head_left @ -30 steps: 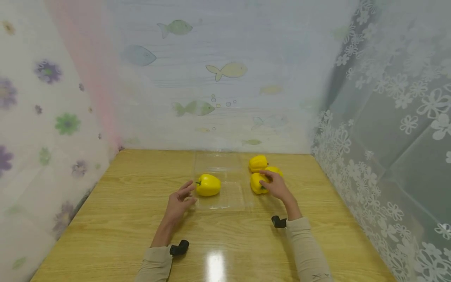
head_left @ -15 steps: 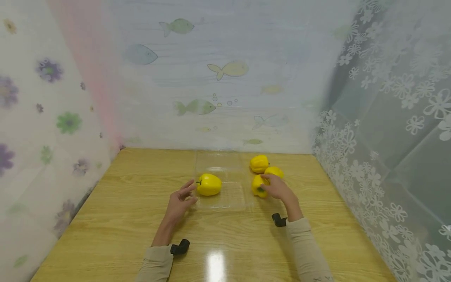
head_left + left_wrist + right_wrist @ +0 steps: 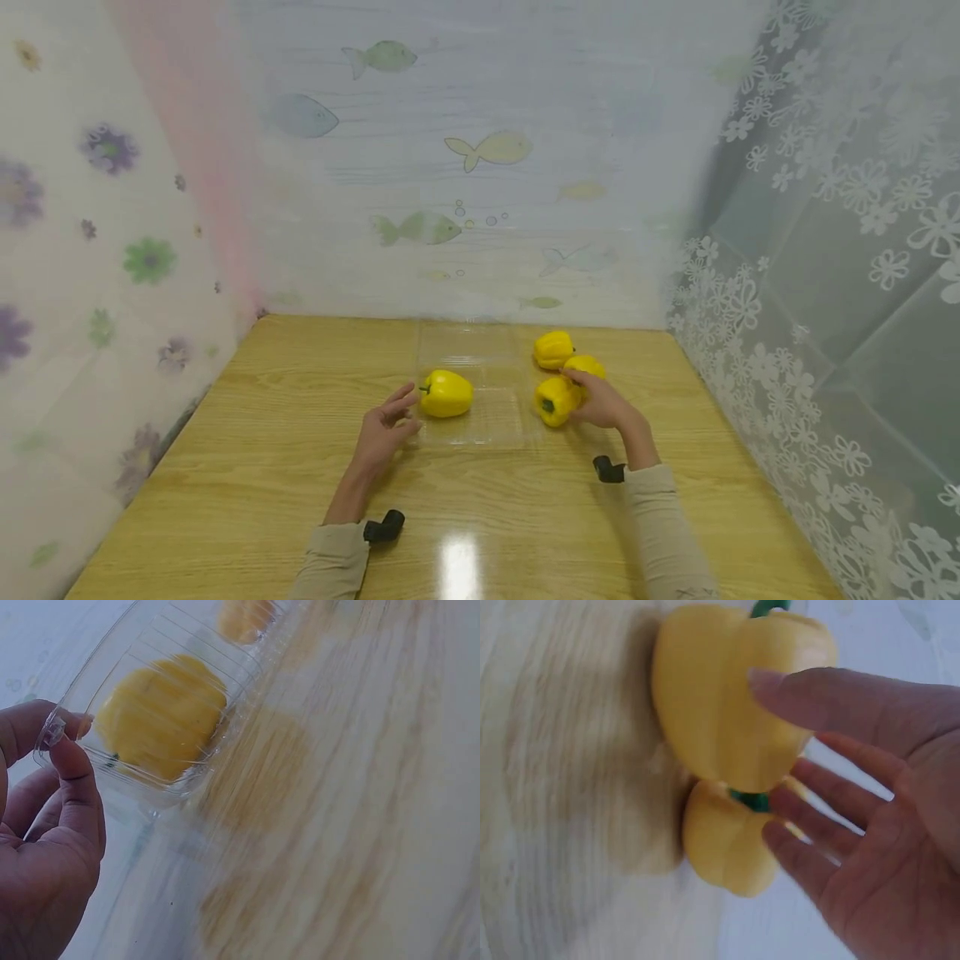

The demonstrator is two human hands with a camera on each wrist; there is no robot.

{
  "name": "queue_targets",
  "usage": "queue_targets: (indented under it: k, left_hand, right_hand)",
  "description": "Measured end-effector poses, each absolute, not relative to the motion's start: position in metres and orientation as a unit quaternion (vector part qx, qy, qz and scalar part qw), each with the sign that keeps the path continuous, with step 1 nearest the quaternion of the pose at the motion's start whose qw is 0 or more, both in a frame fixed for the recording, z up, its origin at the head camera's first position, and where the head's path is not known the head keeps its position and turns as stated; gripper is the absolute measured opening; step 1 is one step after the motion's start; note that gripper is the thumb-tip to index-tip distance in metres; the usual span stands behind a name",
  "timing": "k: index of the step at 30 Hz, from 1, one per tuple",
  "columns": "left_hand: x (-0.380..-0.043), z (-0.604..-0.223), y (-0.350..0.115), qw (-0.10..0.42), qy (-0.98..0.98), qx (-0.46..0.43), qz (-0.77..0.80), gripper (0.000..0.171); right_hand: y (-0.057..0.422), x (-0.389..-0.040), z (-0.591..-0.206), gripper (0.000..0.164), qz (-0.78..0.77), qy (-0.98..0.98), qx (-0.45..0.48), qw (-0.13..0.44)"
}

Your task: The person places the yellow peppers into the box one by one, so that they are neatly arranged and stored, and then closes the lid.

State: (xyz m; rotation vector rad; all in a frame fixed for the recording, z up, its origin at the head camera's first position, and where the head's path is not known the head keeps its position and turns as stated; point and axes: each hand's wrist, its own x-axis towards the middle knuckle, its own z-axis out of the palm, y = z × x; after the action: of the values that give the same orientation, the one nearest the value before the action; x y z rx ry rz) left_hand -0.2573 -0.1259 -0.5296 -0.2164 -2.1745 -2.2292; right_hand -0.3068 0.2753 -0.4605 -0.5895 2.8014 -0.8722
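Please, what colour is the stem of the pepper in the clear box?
Green. The stem of that yellow pepper shows best in the head view.

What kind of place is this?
Maybe a little curtained booth set up indoors: there's a wood-look table, a fish-printed curtain behind it, and flowery curtains on both sides.

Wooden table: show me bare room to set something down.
The table is bare left of the left hand, between the forearms, and right of the right hand. Crowded: right of the clear container, where three yellow peppers cluster by the right hand; a fourth pepper lies in the container's left side.
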Motion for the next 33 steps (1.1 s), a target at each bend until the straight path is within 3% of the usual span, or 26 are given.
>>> queue_targets:
  k: [14, 33]
  left_hand:
    - [-0.256, -0.532, -0.124, 0.013, -0.696, -0.069, -0.715, 0.044]
    - [-0.257, -0.531, -0.124, 0.012, -0.691, -0.063, -0.720, 0.043]
  right_hand:
    - [0.279, -0.308, -0.477, 0.072, -0.320, 0.927, -0.186, 0.058]
    - [0.278, -0.311, -0.494, 0.079, -0.440, 0.871, -0.190, 0.105]
